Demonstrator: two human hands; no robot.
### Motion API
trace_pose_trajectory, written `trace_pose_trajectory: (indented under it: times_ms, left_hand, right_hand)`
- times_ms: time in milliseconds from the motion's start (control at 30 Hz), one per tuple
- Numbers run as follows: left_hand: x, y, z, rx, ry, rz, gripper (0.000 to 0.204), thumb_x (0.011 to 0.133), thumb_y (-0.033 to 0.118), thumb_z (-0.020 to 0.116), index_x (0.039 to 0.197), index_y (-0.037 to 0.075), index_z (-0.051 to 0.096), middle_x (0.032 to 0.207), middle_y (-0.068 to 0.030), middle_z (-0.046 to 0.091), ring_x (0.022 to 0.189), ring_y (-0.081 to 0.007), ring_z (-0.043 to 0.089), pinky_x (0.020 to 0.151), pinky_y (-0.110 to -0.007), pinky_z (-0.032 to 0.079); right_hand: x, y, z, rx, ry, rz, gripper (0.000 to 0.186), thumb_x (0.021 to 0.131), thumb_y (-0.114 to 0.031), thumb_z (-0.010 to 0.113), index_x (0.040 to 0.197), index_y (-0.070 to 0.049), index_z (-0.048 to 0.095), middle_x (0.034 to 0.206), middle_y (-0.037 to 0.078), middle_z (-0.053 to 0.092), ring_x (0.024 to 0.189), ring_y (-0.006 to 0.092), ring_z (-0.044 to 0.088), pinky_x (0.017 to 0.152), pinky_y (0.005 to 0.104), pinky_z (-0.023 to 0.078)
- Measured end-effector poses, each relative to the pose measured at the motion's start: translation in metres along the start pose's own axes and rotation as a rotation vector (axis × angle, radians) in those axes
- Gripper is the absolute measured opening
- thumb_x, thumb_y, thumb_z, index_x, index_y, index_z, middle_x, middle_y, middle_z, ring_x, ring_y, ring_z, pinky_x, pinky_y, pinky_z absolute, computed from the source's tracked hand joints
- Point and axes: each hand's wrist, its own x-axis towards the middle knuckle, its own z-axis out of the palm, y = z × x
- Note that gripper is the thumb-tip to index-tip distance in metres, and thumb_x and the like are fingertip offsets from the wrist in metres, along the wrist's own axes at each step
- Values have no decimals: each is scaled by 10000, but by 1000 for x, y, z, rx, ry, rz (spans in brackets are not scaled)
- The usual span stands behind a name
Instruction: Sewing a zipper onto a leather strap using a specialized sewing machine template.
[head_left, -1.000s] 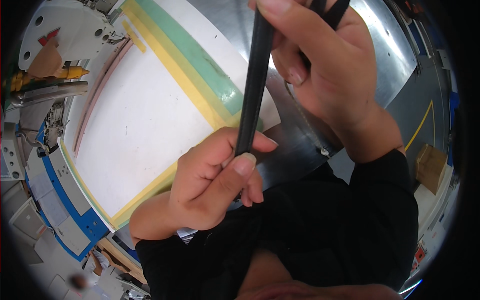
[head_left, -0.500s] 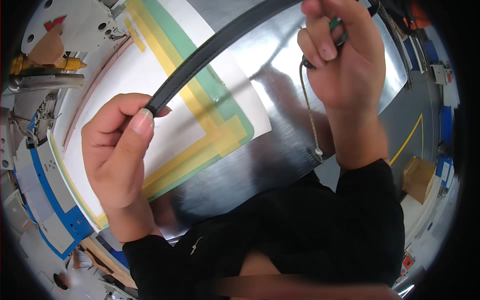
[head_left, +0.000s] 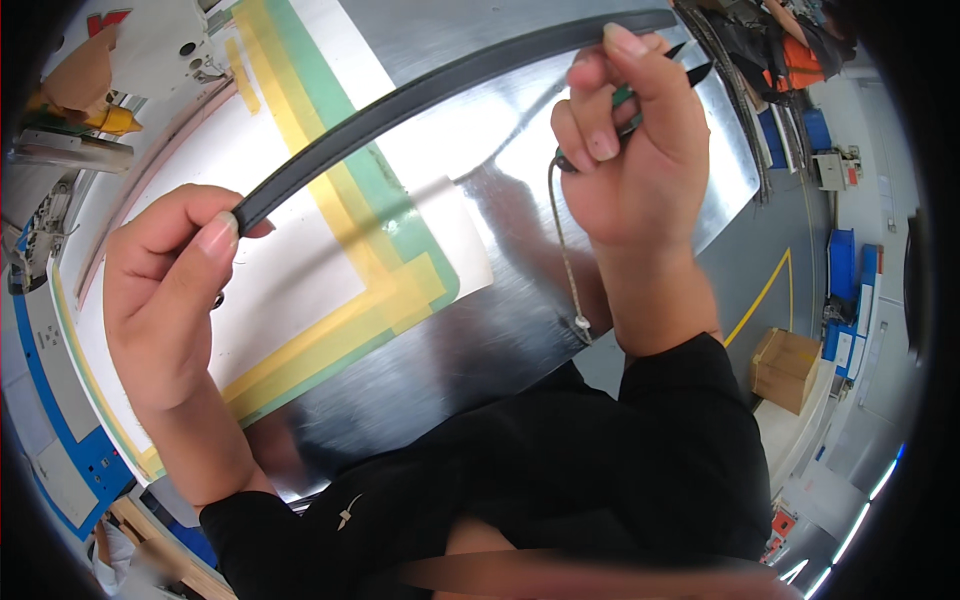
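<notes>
My left hand (head_left: pixel 160 310) is closed on one end of a long black stitched strap (head_left: pixel 420 87), which arcs up to the right. My right hand (head_left: pixel 645 180) pinches the strap near its other end and also grips a small green-bodied tool (head_left: pixel 623 95) with pointed dark tips; a knotted thin cord (head_left: pixel 560 240) dangles below it. Beneath them lie a white template sheet (head_left: pixel 270 210) edged with green and yellow tape strips (head_left: pixel 400 275) and a shiny metal plate (head_left: pixel 500 250).
Sewing-machine bodies (head_left: pixel 180 40) and a yellow tube (head_left: pixel 112 120) are at upper left. A cardboard box (head_left: pixel 785 370) and blue bins (head_left: pixel 842 265) line the right. Another person's arm (head_left: pixel 783 20) shows at upper right, and a person in white (head_left: pixel 100 555) at lower left.
My hands have moved apart, my left one leftward, stretching out the strap between them. Since half a second ago both have shifted left in view, with my right hand further along the strap's upper end.
</notes>
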Motion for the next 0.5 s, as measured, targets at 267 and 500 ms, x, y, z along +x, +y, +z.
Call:
trace_pose_trajectory:
  times_ms: [267, 500]
  left_hand:
    - [3, -2, -1, 50, -14, -24, 277, 961, 244, 646, 964, -23, 721, 719, 53, 539, 644, -19, 375, 577, -221, 272]
    - [4, -9, -3, 72, -18, -4, 280, 995, 196, 573, 993, -75, 646, 663, 64, 398, 592, -18, 283, 569, -240, 206]
  right_hand:
    - [-5, -4, 10, 77, 119, 23, 143, 922, -109, 722, 885, -23, 613, 718, 141, 662, 489, 123, 491, 474, 284, 385]
    - [-5, -3, 10, 62, 108, 1, 143, 922, -112, 725, 909, -12, 624, 709, 134, 654, 509, 126, 510, 486, 284, 396]
